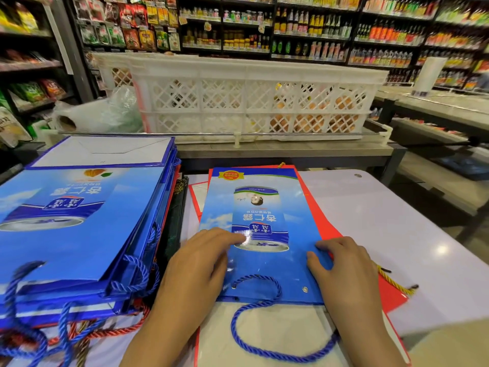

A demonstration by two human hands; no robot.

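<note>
Nearest the person, a twisted blue rope handle (264, 348) loops out from the mouth of a flattened glossy blue paper gift bag printed with a drinks can (262, 221). The bag lies on the pale counter (397, 221) directly under both hands. The left hand (195, 263) rests flat on the bag's left side, fingers stretched over the printed can. The right hand (344, 268) lies on the bag's right edge, fingers slightly bent, pressing down and gripping nothing. The hands are apart, one at each side of the bag.

Beneath the blue bag, sticking out beyond the right hand, is a flat red paper bag (391, 298) with a yellow cord handle (394, 283). To the left of the left hand sits a tall stack of matching blue paper bags (79, 221), their rope handles spilling toward the person.

The step in hand looks like smoothing the bag flat before adding it to the stack. The next move would call for taking hold of it by its edges, lifting it clear of the red bag, and laying it squarely on the stack with its handle tucked the same way.

Farther off, beyond the hands, a white lattice plastic crate (251, 96) stands on a ledge, and behind it are dark shop shelves of bottles and packets (317, 27).
</note>
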